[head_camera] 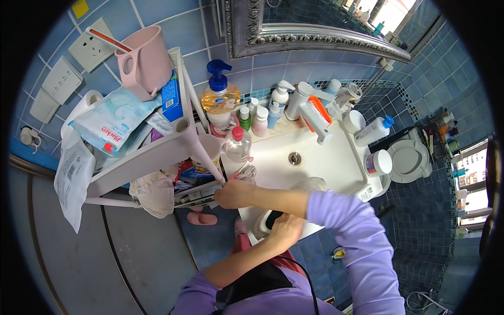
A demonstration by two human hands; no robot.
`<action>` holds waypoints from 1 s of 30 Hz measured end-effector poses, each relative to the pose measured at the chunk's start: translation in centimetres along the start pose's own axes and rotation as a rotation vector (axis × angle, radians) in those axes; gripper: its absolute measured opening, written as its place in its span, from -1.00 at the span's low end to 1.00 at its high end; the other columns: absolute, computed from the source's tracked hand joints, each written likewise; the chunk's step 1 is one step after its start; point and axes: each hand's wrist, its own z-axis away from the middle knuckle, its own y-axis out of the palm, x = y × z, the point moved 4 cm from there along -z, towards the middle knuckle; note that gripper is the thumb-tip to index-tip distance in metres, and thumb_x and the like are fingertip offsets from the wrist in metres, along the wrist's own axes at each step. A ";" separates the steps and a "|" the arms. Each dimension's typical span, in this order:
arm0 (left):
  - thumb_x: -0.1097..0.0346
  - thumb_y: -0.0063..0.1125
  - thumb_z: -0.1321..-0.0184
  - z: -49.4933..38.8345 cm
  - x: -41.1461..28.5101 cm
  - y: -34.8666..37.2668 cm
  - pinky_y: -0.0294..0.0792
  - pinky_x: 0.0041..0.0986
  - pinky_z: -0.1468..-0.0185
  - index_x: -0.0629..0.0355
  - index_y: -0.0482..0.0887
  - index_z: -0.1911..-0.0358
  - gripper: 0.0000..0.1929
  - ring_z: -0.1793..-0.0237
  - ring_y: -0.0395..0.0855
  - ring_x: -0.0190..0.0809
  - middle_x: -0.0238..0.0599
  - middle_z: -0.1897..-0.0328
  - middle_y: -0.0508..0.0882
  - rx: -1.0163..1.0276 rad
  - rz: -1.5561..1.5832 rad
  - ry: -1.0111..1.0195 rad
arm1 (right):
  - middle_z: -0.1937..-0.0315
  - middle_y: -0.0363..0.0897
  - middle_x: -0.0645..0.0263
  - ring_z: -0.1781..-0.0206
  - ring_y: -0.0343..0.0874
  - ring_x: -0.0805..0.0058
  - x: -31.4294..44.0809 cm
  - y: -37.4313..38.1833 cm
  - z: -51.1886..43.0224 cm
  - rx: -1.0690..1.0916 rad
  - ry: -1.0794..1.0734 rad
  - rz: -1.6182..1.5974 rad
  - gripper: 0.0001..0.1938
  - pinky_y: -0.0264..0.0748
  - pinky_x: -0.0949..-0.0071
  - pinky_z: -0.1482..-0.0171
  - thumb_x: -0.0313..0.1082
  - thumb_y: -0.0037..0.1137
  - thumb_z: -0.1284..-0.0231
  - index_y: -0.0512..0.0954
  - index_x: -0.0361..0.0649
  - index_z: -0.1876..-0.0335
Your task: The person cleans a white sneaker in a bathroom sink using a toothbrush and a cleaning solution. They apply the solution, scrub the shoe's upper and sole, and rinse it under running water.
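My left hand (289,229) grips a white shoe (260,225) with a dark opening, at the near edge of the white washbasin (267,147). Crossing above it, my right hand (235,193) is beside the lower tier of the white shelf rack (138,157); its fingers are curled, and whether they hold anything is hidden. A grey striped cloth-like thing (247,173) lies just beyond that hand, with something pink beside it. Partly behind my right forearm, a whitish rounded object (311,183) is in the basin. A clear bottle with a red cap (238,145) stands at the basin's left.
A white faucet (311,110) rises behind the drain. Pump bottles, including an amber one with a blue pump (220,92), line the back ledge. White jars (378,162) stand at right. The rack holds a pink cup (145,59) and packets. Pink slippers (202,218) lie below.
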 end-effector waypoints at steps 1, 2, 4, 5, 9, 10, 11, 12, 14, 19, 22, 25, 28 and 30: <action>0.40 0.03 -0.12 0.2 -0.1 -0.9 0.50 -0.07 0.15 0.28 0.66 0.36 -0.85 0.21 0.64 0.18 0.09 0.29 0.66 -0.026 0.005 -0.039 | 0.56 0.55 0.38 0.49 0.64 0.36 0.3 -2.3 0.9 -0.089 -0.008 0.018 -0.90 0.57 0.33 0.42 -0.36 0.09 -0.07 0.56 -0.16 0.48; 0.40 0.02 -0.13 0.7 -0.3 -2.0 0.50 -0.07 0.14 0.29 0.65 0.34 -0.85 0.20 0.64 0.17 0.10 0.27 0.66 -0.052 0.011 -0.074 | 0.61 0.47 0.39 0.55 0.59 0.39 0.5 -4.6 2.2 -0.161 0.029 -0.006 -0.92 0.53 0.34 0.47 -0.36 0.09 -0.06 0.50 -0.16 0.46; 0.40 -0.01 -0.17 1.5 -0.2 -3.6 0.50 -0.07 0.11 0.34 0.64 0.31 -0.82 0.15 0.64 0.14 0.12 0.16 0.65 -0.056 -0.056 -0.051 | 0.65 0.41 0.38 0.63 0.53 0.43 0.0 -8.7 5.6 -0.333 0.137 -0.108 -0.89 0.47 0.37 0.54 -0.37 0.10 -0.05 0.43 -0.17 0.40; 0.40 0.00 -0.17 0.8 -0.6 -5.3 0.50 -0.12 0.06 0.35 0.64 0.27 -0.81 0.07 0.62 0.10 0.09 0.07 0.62 0.320 -0.085 -0.233 | 0.65 0.42 0.36 0.65 0.52 0.45 -0.7 -10.0 7.8 -0.432 0.208 -0.195 -0.88 0.45 0.39 0.57 -0.37 0.11 -0.04 0.41 -0.18 0.37; 0.44 0.02 -0.12 3.0 0.1 -7.5 0.50 -0.20 0.02 0.36 0.62 0.29 -0.83 -0.01 0.58 0.07 0.06 0.07 0.61 0.203 -0.191 -0.091 | 0.64 0.47 0.35 0.63 0.54 0.48 -3.2 -15.4 15.9 -0.911 0.590 -0.418 -0.78 0.48 0.48 0.55 -0.48 0.22 0.01 0.49 -0.23 0.22; 0.42 0.01 -0.06 3.6 0.7 -7.5 0.53 -0.27 0.07 0.37 0.62 0.27 -0.79 0.14 0.60 0.03 0.01 0.13 0.61 0.145 -0.229 -0.016 | 0.55 0.52 0.31 0.60 0.56 0.52 -3.6 -15.7 17.9 -0.974 0.695 -0.384 -0.77 0.49 0.51 0.53 -0.48 0.24 -0.02 0.50 -0.24 0.18; 0.43 0.00 -0.07 4.3 1.7 -6.9 0.51 -0.27 0.03 0.39 0.62 0.25 -0.78 0.13 0.60 0.05 0.03 0.11 0.61 0.133 -0.191 0.067 | 0.46 0.57 0.26 0.56 0.58 0.55 -3.9 -15.9 20.1 -1.037 0.800 -0.349 -0.76 0.51 0.54 0.50 -0.49 0.25 -0.04 0.51 -0.25 0.14; 0.44 -0.01 -0.08 4.7 2.8 -6.0 0.49 -0.27 0.00 0.40 0.63 0.23 -0.76 0.12 0.59 0.07 0.05 0.08 0.60 0.126 -0.150 0.165 | 0.35 0.58 0.21 0.51 0.60 0.56 -4.2 -15.6 22.5 -1.109 0.913 -0.426 -0.79 0.52 0.56 0.49 -0.49 0.20 -0.12 0.49 -0.28 0.14; 0.44 -0.02 -0.11 4.7 3.6 -6.4 0.41 -0.34 -0.11 0.38 0.58 0.00 -0.64 0.03 0.58 0.08 0.13 0.00 0.60 0.268 0.145 0.228 | 0.16 0.56 0.13 0.44 0.61 0.53 -4.5 -15.2 25.9 -1.351 1.051 -0.689 -0.83 0.54 0.59 0.46 -0.49 0.10 -0.25 0.43 -0.33 0.12; 0.32 -0.07 -0.21 3.1 7.7 -4.7 0.32 -0.29 -0.22 0.37 0.59 -0.04 -0.62 -0.13 0.55 0.09 0.14 -0.05 0.63 0.436 0.625 -0.304 | 0.22 0.57 -0.08 0.46 0.63 0.36 -3.3 -13.7 33.6 -1.800 1.123 -0.878 -0.87 0.54 0.51 0.44 -0.41 -0.19 -0.43 0.25 -0.27 0.05; 0.23 -0.02 -0.23 1.9 6.4 -3.0 0.27 -0.32 -0.28 0.35 0.49 -0.17 -0.53 -0.22 0.49 0.01 0.13 -0.19 0.54 0.392 0.346 0.012 | 0.24 0.59 -0.09 0.41 0.63 0.33 -2.5 -12.1 36.6 -1.929 1.218 -0.873 -0.83 0.51 0.51 0.38 -0.38 -0.23 -0.44 0.24 -0.21 -0.03; 0.22 -0.05 -0.25 1.4 6.9 -0.9 0.29 -0.33 -0.26 0.33 0.48 -0.17 -0.54 -0.20 0.49 -0.01 0.10 -0.18 0.54 0.432 0.245 0.101 | 0.27 0.60 -0.02 0.30 0.66 0.36 -1.7 -11.2 37.4 -1.992 1.243 -0.900 -0.83 0.56 0.53 0.29 -0.35 -0.11 -0.44 0.31 -0.25 0.02; 0.22 -0.08 -0.28 1.0 7.2 -0.8 0.30 -0.33 -0.24 0.32 0.47 -0.17 -0.56 -0.19 0.49 -0.03 0.07 -0.17 0.53 0.505 0.313 0.064 | 0.32 0.61 0.07 0.32 0.69 0.39 -1.5 -10.0 37.5 -2.009 1.256 -0.895 -0.80 0.64 0.51 0.21 -0.29 0.04 -0.40 0.37 -0.28 0.18; 0.22 -0.10 -0.30 1.1 7.2 -0.9 0.31 -0.34 -0.23 0.31 0.46 -0.17 -0.56 -0.18 0.49 -0.05 0.05 -0.17 0.53 0.550 0.372 0.022 | 0.34 0.62 0.07 0.34 0.70 0.38 -1.2 -9.2 37.4 -2.015 1.289 -0.965 -0.76 0.64 0.54 0.22 -0.25 0.04 -0.40 0.34 -0.28 0.22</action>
